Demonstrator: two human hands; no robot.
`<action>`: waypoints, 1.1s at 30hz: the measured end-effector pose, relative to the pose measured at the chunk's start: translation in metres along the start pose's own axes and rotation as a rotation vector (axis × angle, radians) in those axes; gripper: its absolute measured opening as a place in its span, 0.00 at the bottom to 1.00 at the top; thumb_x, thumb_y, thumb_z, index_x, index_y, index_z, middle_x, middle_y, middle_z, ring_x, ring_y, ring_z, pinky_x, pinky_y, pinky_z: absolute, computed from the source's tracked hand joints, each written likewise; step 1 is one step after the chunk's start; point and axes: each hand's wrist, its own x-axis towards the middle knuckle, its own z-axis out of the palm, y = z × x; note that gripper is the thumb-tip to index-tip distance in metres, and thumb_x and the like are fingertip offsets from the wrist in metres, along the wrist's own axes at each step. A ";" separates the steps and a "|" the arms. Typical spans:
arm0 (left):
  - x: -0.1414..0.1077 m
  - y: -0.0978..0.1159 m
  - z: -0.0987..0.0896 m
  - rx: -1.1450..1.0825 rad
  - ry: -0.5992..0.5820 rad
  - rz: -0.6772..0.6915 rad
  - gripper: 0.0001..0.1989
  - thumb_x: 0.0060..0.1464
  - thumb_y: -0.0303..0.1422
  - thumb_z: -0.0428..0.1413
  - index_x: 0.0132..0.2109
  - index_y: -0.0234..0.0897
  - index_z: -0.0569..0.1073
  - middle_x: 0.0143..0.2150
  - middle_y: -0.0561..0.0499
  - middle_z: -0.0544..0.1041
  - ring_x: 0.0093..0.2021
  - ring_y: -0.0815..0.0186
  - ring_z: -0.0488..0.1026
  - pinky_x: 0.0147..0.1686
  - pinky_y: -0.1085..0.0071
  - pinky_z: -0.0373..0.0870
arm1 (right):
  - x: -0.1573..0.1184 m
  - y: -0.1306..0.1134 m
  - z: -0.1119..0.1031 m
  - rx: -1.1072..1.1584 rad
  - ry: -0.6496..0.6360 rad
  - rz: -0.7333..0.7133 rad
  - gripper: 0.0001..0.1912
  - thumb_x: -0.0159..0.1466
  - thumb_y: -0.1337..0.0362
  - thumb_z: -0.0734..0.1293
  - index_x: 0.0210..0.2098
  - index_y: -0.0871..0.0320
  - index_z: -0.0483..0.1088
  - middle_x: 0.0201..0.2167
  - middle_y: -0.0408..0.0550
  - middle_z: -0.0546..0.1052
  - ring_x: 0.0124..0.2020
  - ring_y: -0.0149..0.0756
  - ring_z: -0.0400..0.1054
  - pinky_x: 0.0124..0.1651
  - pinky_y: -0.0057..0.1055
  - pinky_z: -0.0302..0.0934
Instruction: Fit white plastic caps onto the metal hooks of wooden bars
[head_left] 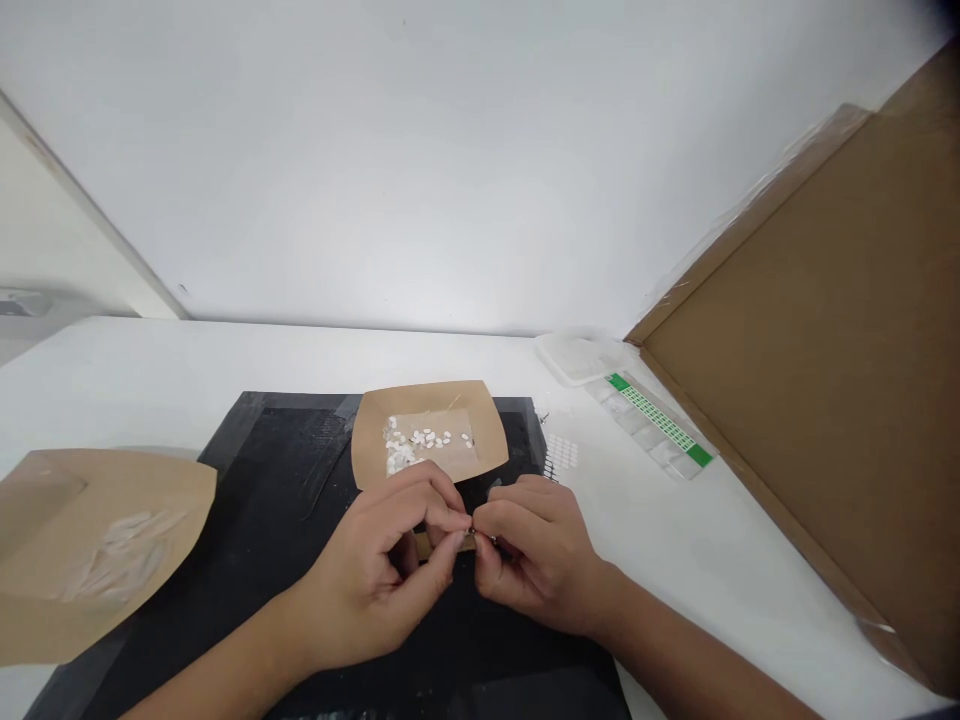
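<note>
My left hand [409,560] and my right hand [534,555] meet over a black mat [285,540], thumb and forefinger of each pinched together. Between the fingertips is something tiny, too small to make out. Part of a small brown piece [426,545] shows beneath and behind my left fingers. Just beyond my hands, a brown paper tray [491,415] holds small white oval pieces [427,438], with its near edge partly hidden by my left hand.
At the left lies another paper tray [30,520] with thin, pale packets. To the right are a clear plastic case with a green strip [660,417], a translucent lid [577,355], white stickers [564,450] and a tall cardboard panel [825,350].
</note>
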 end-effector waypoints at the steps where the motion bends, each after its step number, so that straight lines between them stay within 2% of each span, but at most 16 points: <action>1: 0.000 0.000 -0.001 -0.017 -0.020 -0.013 0.07 0.66 0.21 0.56 0.45 0.37 0.76 0.44 0.47 0.75 0.27 0.74 0.75 0.22 0.81 0.71 | 0.000 0.001 0.000 -0.006 -0.003 -0.005 0.10 0.65 0.73 0.65 0.30 0.54 0.63 0.22 0.34 0.65 0.23 0.28 0.54 0.30 0.29 0.49; 7: 0.002 -0.001 -0.002 -0.040 -0.043 -0.058 0.06 0.67 0.23 0.56 0.43 0.37 0.75 0.42 0.47 0.74 0.28 0.74 0.72 0.20 0.82 0.68 | 0.001 0.001 -0.003 -0.023 -0.038 -0.016 0.10 0.64 0.72 0.65 0.29 0.54 0.62 0.21 0.34 0.64 0.22 0.28 0.54 0.30 0.30 0.48; 14: 0.002 -0.005 -0.004 0.106 -0.032 0.064 0.08 0.64 0.21 0.58 0.44 0.37 0.76 0.42 0.48 0.77 0.30 0.73 0.73 0.25 0.80 0.71 | 0.004 0.002 -0.006 0.015 -0.076 -0.027 0.09 0.65 0.73 0.64 0.31 0.54 0.64 0.21 0.34 0.63 0.22 0.29 0.55 0.30 0.30 0.50; 20: 0.002 -0.008 0.002 0.163 0.041 0.094 0.08 0.58 0.20 0.60 0.41 0.38 0.74 0.39 0.51 0.77 0.25 0.75 0.70 0.22 0.82 0.67 | 0.000 0.003 -0.001 0.109 -0.088 0.022 0.07 0.65 0.71 0.64 0.32 0.54 0.64 0.22 0.34 0.63 0.22 0.28 0.55 0.31 0.29 0.50; 26: 0.004 -0.002 0.006 0.150 0.113 0.080 0.09 0.52 0.19 0.60 0.34 0.37 0.72 0.33 0.52 0.76 0.25 0.75 0.69 0.19 0.84 0.61 | -0.003 0.003 0.003 0.213 -0.090 0.062 0.07 0.65 0.71 0.65 0.32 0.54 0.64 0.23 0.33 0.62 0.23 0.28 0.53 0.30 0.29 0.49; 33: 0.008 0.002 0.007 0.073 0.127 0.044 0.09 0.49 0.18 0.59 0.32 0.36 0.72 0.29 0.53 0.76 0.25 0.74 0.70 0.20 0.83 0.62 | -0.002 0.000 0.001 0.346 -0.147 0.150 0.07 0.65 0.70 0.65 0.31 0.54 0.64 0.22 0.33 0.60 0.23 0.27 0.53 0.29 0.28 0.49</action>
